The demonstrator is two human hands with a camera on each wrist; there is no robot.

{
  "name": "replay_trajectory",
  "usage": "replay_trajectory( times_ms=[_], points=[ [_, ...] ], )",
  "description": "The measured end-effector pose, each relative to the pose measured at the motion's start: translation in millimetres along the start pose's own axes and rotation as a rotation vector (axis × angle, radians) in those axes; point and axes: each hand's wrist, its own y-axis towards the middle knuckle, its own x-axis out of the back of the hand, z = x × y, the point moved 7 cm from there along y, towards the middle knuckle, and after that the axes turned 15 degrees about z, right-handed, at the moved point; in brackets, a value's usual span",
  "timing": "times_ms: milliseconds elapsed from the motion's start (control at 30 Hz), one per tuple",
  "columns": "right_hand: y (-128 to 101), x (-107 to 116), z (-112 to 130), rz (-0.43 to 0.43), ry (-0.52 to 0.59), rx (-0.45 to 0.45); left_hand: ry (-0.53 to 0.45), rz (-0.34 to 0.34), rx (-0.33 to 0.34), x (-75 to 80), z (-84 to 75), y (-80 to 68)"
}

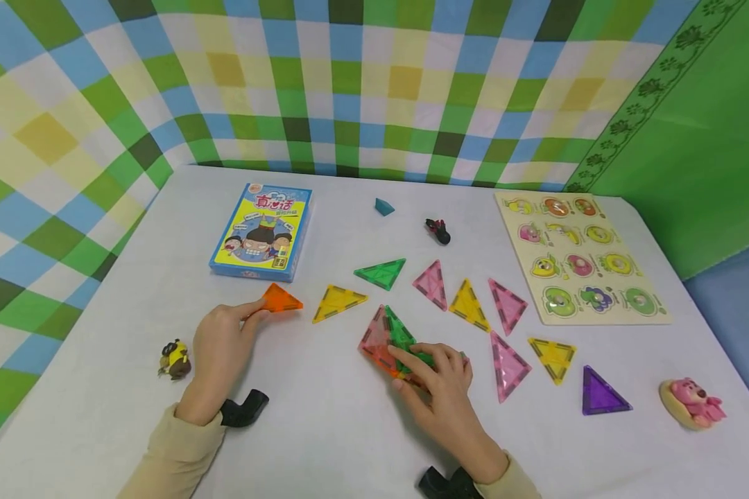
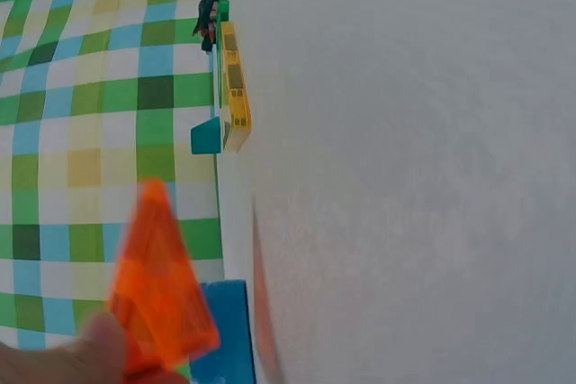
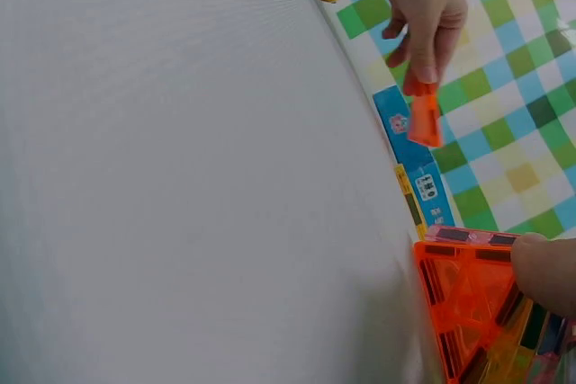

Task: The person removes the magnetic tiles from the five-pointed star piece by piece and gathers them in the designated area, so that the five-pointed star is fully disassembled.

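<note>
The build is barely begun — the right hand (image 1: 440, 388) presses curled fingers on a small cluster (image 1: 392, 341) of joined tiles mid-worktop. Left of the cluster, the left hand (image 1: 220, 353) pinches an orange tile (image 1: 279, 299); nine loose triangles lie around the cluster.

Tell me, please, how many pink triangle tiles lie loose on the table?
3: one right of the green tile, one near the puzzle board, one below it. More may be hidden in the stack under the right hand.
</note>
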Motion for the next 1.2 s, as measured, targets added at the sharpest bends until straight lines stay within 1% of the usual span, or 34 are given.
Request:
replay_trajectory(
  times_ms=[67, 200, 267, 300, 367, 400, 467, 533, 600, 700, 733, 800, 867, 933, 1000, 1067, 1133, 1200],
  points=[
    [0, 0, 0, 0.002, 0.000, -0.002, 0.053, 0.036, 0.033, -2.5, 4.1, 1.2],
    [0, 0, -1, 0.009, -0.009, -0.016, 0.095, 0.122, 0.078, -9.7, 8.2, 2.9],
    [-1, 0, -2, 0.013, -0.010, -0.026, 0.104, 0.129, 0.076, -11.2, 7.2, 3.0],
    [-1, 0, -3, 0.013, -0.009, -0.027, 0.103, 0.128, 0.059, -11.7, 5.3, 3.2],
    [-1, 1, -4, 0.006, -0.004, -0.022, 0.080, 0.138, 0.008, -14.5, -1.1, 2.9],
    [-1, 1, -4, 0.003, 0.000, -0.016, 0.058, 0.152, -0.029, -16.9, -5.7, 2.4],
    [-1, 2, -5, 0.002, 0.006, -0.009, -0.013, 0.205, -0.116, -25.6, -16.7, 0.3],
    [-1, 3, -4, 0.001, 0.016, 0.006, -0.086, 0.291, -0.208, -38.2, -30.1, -3.8],
    [-1, 3, -4, 0.019, 0.031, 0.016, -0.139, 0.393, -0.298, -53.0, -43.1, -9.2],
    [0, 0, -1, 0.060, 0.050, 0.051, -0.180, 0.530, -0.407, -71.5, -59.5, -17.5],
    [0, -1, 0, 0.081, 0.057, 0.065, -0.183, 0.563, -0.436, -76.2, -63.4, -20.0],
    [0, -4, 2, 0.120, 0.073, 0.104, -0.183, 0.606, -0.488, -82.8, -69.7, -23.9],
    [-1, -6, 5, 0.157, 0.089, 0.142, -0.176, 0.613, -0.527, -86.4, -74.0, -26.6],
    [-1, -8, 7, 0.185, 0.103, 0.170, -0.171, 0.606, -0.547, -88.3, -76.0, -27.9],
    [-1, -9, 9, 0.206, 0.114, 0.188, -0.174, 0.595, -0.543, -89.0, -75.9, -28.2],
    [-1, -10, 11, 0.210, 0.117, 0.205, -0.182, 0.580, -0.524, -88.1, -74.5, -28.2],
    [-1, -11, 12, 0.206, 0.117, 0.213, -0.177, 0.567, -0.510, -87.2, -73.2, -28.6],
    [0, -11, 13, 0.188, 0.118, 0.220, -0.160, 0.556, -0.513, -86.2, -73.4, -29.3]
  ],
)
